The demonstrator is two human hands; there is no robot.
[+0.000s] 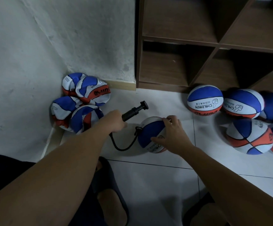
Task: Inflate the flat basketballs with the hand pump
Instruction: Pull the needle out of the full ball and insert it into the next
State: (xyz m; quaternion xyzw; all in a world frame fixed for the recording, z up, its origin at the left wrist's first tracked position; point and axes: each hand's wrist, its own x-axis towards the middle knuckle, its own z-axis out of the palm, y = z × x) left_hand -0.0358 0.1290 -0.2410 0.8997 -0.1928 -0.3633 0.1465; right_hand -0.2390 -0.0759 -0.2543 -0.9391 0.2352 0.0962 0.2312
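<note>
While left fingers clamp the pump, right fingers curl over the ball.

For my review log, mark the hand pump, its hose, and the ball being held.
hand pump (133, 112), head view, black barrel.
hose (124, 148), head view, loop's low bend.
held basketball (150, 132), head view, blue panel.
</note>
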